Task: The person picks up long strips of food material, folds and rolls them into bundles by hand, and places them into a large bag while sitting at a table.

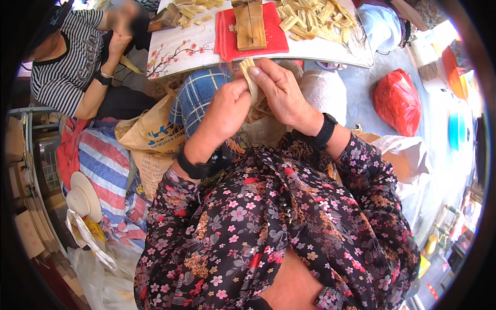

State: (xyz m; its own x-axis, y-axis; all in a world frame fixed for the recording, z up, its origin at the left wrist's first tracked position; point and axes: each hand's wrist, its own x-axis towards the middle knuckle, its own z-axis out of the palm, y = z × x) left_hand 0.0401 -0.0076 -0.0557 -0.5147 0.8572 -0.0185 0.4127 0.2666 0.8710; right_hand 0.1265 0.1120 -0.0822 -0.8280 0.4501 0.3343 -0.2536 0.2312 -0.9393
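Note:
A pale yellow, fibrous dried strip (248,67) is held upright between my two hands, just off the near edge of the table. Its upper end is pinched by the thumb and fingers of my right hand (283,92). My left hand (226,107) is closed around the lower part, its fingertips mostly hidden. Beyond them, a grooved wooden block (250,26) lies on a red cloth (277,39). Several similar yellow strips (315,18) are heaped on the tabletop to the right of the block, and a smaller heap (188,11) sits to its left.
The white table (181,57) has a printed blossom pattern. At the left sits another person (77,62) in a striped shirt, near a tan woven sack (155,129). A filled red plastic bag (398,102) stands on the floor at right. A striped sheet (106,165) hangs at my left.

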